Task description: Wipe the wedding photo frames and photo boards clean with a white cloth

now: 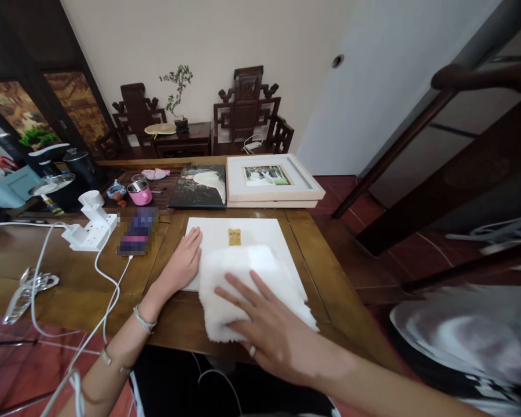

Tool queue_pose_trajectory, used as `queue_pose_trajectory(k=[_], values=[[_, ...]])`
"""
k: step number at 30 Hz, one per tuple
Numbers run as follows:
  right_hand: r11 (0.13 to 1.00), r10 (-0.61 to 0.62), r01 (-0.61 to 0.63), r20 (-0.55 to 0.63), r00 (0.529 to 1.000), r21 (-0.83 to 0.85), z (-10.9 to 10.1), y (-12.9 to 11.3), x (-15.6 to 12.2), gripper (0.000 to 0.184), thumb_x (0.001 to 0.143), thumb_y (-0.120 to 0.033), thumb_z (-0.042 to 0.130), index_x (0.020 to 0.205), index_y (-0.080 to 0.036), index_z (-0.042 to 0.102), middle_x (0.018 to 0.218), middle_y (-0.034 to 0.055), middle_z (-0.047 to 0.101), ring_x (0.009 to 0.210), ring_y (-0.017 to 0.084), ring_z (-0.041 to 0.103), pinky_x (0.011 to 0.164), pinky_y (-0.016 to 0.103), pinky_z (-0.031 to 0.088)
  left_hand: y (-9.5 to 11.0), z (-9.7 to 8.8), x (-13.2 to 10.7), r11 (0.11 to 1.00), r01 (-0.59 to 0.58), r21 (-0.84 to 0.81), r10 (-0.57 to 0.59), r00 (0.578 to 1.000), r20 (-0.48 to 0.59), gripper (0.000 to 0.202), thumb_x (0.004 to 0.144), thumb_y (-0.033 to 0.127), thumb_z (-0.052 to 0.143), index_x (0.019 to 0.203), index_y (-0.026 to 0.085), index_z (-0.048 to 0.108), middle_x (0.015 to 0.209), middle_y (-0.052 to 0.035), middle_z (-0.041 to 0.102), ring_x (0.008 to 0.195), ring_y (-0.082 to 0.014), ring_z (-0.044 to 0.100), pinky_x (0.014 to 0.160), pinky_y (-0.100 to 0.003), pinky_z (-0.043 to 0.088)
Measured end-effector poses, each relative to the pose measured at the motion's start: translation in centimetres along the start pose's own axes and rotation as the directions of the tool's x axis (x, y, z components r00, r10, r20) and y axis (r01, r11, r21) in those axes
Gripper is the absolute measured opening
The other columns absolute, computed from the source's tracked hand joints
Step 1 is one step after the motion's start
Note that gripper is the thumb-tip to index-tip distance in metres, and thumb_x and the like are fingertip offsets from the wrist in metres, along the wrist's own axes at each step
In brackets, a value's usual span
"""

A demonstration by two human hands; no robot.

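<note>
A white board (pixel 260 233), the back of a frame with a small brass hanger (pixel 234 236), lies flat on the wooden table (pixel 321 260). A white fluffy cloth (pixel 243 272) covers its near half. My right hand (pixel 269 330) lies flat on the cloth with fingers spread, a ring on one finger. My left hand (pixel 180 266) rests open on the board's left edge, fingers together and stretched out.
Behind the board lie a framed photo in a pale wooden frame (pixel 271 182) and a dark photo print (pixel 200 186). To the left are a white power strip (pixel 89 229) with cables, a phone (pixel 138 231), a pink cup (pixel 139 193) and a tea tray.
</note>
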State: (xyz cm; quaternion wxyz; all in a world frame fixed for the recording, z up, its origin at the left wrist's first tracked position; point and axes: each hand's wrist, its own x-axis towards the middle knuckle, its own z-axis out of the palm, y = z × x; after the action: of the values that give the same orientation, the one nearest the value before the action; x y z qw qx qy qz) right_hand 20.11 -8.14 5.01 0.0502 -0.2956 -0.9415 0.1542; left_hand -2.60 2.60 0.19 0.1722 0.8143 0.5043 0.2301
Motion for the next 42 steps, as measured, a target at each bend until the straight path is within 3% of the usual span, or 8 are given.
queue_pose_trajectory(k=[8, 11, 15, 23, 28, 33, 36, 42], values=[[0.980, 0.127, -0.153, -0.190, 0.974, -0.129, -1.7, 7.1, 6.5, 0.040, 0.084, -0.013, 0.050, 0.123, -0.019, 0.059, 0.146, 0.0107, 0.041, 0.140, 0.033, 0.022, 0.108, 0.064, 0.019, 0.0, 0.2, 0.0, 1.000, -0.015, -0.025, 0.013, 0.998, -0.057, 0.048, 0.095, 0.026, 0.030, 0.138, 0.011, 0.041, 0.149, -0.0151, 0.035, 0.141, -0.0226, 0.026, 0.116, -0.048, 0.022], [0.957, 0.178, -0.217, -0.199, 0.964, -0.193, -2.1, 8.2, 8.6, 0.039, 0.088, -0.017, 0.047, 0.126, -0.017, 0.057, 0.146, 0.0112, 0.041, 0.139, 0.035, 0.023, 0.107, 0.065, 0.020, 0.0, 0.2, 0.0, 0.999, -0.015, -0.048, 0.012, 0.998, -0.069, 0.048, 0.095, 0.025, 0.030, 0.138, 0.011, 0.042, 0.148, -0.0152, 0.037, 0.141, -0.0221, 0.027, 0.116, -0.047, 0.022], [0.953, 0.163, -0.190, -0.132, 0.978, -0.237, -1.4, 6.5, 8.0, 0.042, 0.083, -0.014, 0.052, 0.125, -0.018, 0.059, 0.148, 0.0131, 0.038, 0.139, 0.038, 0.019, 0.107, 0.068, 0.014, -0.1, 0.3, 0.0, 0.997, -0.024, -0.079, 0.016, 0.995, -0.101, 0.046, 0.093, 0.022, 0.031, 0.137, 0.015, 0.044, 0.148, -0.0123, 0.039, 0.140, -0.0213, 0.029, 0.116, -0.046, 0.023], [1.000, 0.028, -0.028, -0.005, 1.000, -0.001, -0.1, -1.0, 0.9, 0.036, 0.078, -0.018, 0.056, 0.113, -0.023, 0.064, 0.149, 0.0093, 0.036, 0.141, 0.035, 0.013, 0.110, 0.065, 0.008, -0.2, 0.2, -0.1, 0.999, -0.019, -0.049, 0.016, 0.998, -0.062, 0.046, 0.094, 0.023, 0.031, 0.137, 0.012, 0.044, 0.148, -0.0146, 0.037, 0.141, -0.0221, 0.027, 0.116, -0.047, 0.023], [0.998, 0.049, -0.045, -0.082, 0.995, 0.040, -1.0, 1.3, 0.9, 0.042, 0.078, -0.011, 0.050, 0.117, -0.022, 0.061, 0.147, 0.0083, 0.040, 0.141, 0.029, 0.020, 0.112, 0.060, 0.013, -0.3, 0.4, -0.1, 0.999, -0.032, -0.034, 0.029, 0.997, -0.077, 0.046, 0.093, 0.020, 0.032, 0.137, 0.014, 0.043, 0.148, -0.0127, 0.038, 0.140, -0.0219, 0.029, 0.115, -0.048, 0.024], [0.974, 0.174, -0.203, -0.233, 0.957, -0.104, -1.4, 6.1, 5.6, 0.038, 0.084, -0.011, 0.047, 0.119, -0.018, 0.061, 0.142, 0.0130, 0.047, 0.138, 0.033, 0.026, 0.109, 0.062, 0.021, 0.0, 0.3, 0.0, 0.997, -0.028, -0.075, 0.020, 0.993, -0.116, 0.045, 0.092, 0.023, 0.035, 0.134, 0.014, 0.048, 0.146, -0.0125, 0.042, 0.138, -0.0230, 0.033, 0.115, -0.047, 0.026], [0.935, 0.248, -0.292, -0.218, 0.944, -0.200, -1.1, 6.2, 8.3, 0.036, 0.089, -0.018, 0.046, 0.122, -0.018, 0.060, 0.144, 0.0138, 0.043, 0.138, 0.039, 0.025, 0.105, 0.069, 0.021, 0.5, -0.3, 0.1, 0.980, 0.036, -0.197, -0.077, 0.975, -0.207, 0.043, 0.093, 0.029, 0.037, 0.130, 0.014, 0.051, 0.139, -0.0126, 0.051, 0.132, -0.0230, 0.044, 0.112, -0.043, 0.032], [0.980, -0.078, 0.050, -0.139, 0.987, -0.194, 0.1, 2.2, 7.4, 0.035, 0.085, -0.017, 0.049, 0.116, -0.021, 0.064, 0.147, 0.0093, 0.039, 0.139, 0.037, 0.021, 0.109, 0.065, 0.013, 1.0, -1.1, 0.4, 0.839, 0.085, -0.538, -0.303, 0.894, -0.330, 0.048, 0.097, 0.038, 0.029, 0.130, 0.010, 0.051, 0.136, -0.0117, 0.054, 0.126, -0.0206, 0.051, 0.109, -0.036, 0.037]])
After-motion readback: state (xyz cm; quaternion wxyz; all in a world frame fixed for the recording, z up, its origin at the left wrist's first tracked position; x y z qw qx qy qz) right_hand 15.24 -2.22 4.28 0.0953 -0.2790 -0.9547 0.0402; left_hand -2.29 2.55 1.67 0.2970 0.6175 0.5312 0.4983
